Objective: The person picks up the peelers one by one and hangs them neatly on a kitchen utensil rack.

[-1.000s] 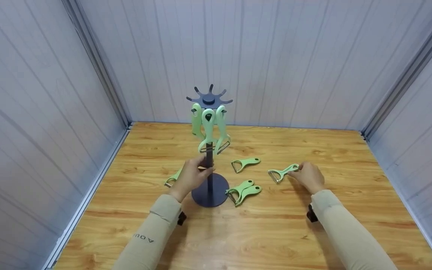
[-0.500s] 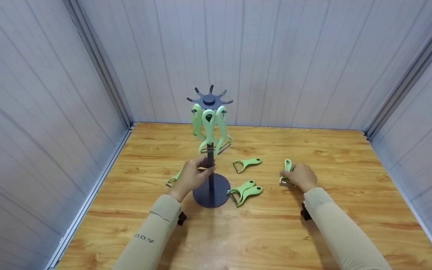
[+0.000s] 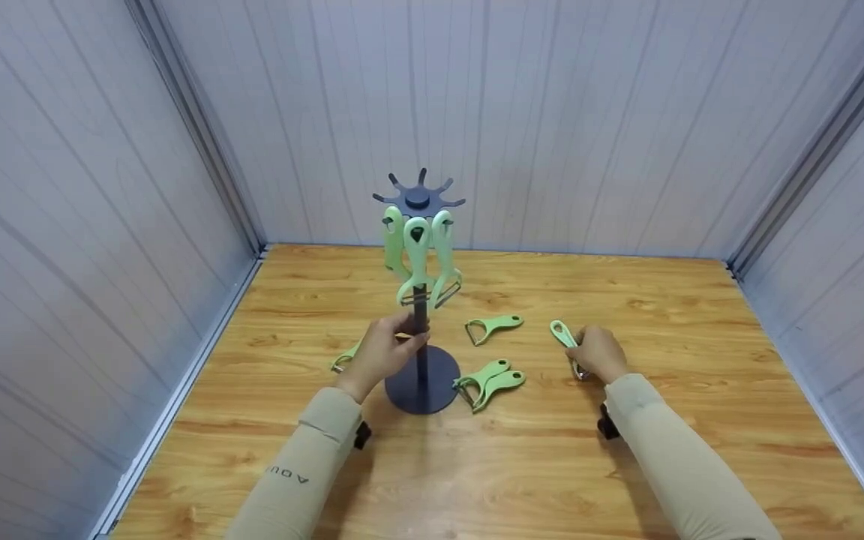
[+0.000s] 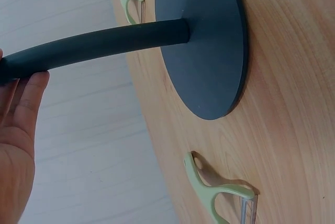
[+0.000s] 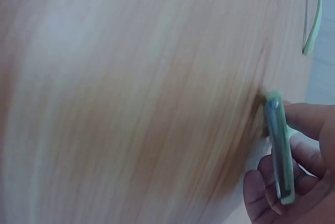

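My left hand grips the dark post of an upright stand, a little above its round base. Three light green peelers hang from the front arms of the stand's star-shaped top; the middle peeler faces me. To the right, my right hand holds a green peeler just over the table, its handle end pointing away and to the left. In the right wrist view that peeler's blade end shows between the thumb and fingers.
A peeler lies right of the stand. Two overlapping peelers lie by the base's right edge. Another peeler lies left, partly hidden behind my left hand. Walls enclose the wooden table at the back and sides.
My right hand has turned the peeler so its blade end points toward me instead of left, and has shifted slightly left. My left hand stays on the post.
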`<state>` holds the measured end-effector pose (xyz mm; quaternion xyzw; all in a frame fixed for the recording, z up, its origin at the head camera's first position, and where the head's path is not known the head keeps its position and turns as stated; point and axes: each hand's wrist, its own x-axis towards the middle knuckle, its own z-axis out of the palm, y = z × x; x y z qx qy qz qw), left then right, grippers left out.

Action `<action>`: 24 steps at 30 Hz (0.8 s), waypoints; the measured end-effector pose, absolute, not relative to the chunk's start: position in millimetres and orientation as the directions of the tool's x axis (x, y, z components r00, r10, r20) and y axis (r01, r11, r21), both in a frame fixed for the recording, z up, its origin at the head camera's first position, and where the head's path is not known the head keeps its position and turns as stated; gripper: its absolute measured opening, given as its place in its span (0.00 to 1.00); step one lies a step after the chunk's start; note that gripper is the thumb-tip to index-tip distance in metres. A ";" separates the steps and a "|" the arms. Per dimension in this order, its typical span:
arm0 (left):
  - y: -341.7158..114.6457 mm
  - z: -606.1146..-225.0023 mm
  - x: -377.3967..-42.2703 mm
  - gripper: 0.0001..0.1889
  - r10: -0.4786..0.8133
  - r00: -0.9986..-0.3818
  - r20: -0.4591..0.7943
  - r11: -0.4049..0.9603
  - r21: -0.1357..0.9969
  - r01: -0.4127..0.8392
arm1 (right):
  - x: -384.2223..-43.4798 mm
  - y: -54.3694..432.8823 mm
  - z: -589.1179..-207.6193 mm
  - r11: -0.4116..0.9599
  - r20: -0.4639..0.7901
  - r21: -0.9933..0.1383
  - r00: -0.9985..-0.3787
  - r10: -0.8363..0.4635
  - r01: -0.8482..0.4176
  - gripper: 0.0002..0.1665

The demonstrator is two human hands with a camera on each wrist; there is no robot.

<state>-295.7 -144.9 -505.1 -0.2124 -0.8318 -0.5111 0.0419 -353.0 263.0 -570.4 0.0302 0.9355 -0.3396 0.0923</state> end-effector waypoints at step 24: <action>-146.1 -507.4 -297.0 0.07 0.306 -0.897 0.318 0.402 0.811 0.425 | -338.8 269.8 -552.5 0.673 -0.031 -0.739 -0.999 -0.035 0.000 0.25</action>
